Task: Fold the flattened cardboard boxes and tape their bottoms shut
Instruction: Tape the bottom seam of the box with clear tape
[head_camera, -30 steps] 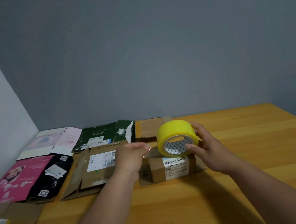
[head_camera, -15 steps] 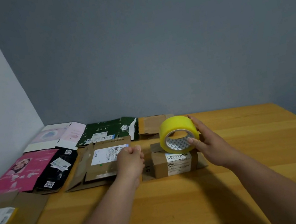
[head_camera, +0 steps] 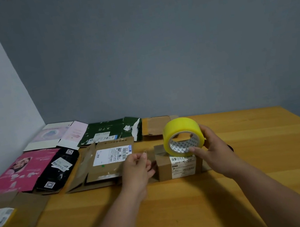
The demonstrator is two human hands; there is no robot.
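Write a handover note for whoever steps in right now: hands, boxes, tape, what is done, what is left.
Right hand grips the yellow tape roll, held just above the small folded box at table centre.
Left hand, fingers curled, seems to pinch the pulled tape end beside the box; the clear strip is hard to see.
Done: one small box folded up.
Not yet: no tape visibly laid on it.
Left: flat brown box, pink, black, green and pale ones, another brown flat behind, one at the near left edge.

Dim, even indoor light, soft forearm shadows on the table (head_camera: 268, 143), wide-angle bending at edges.
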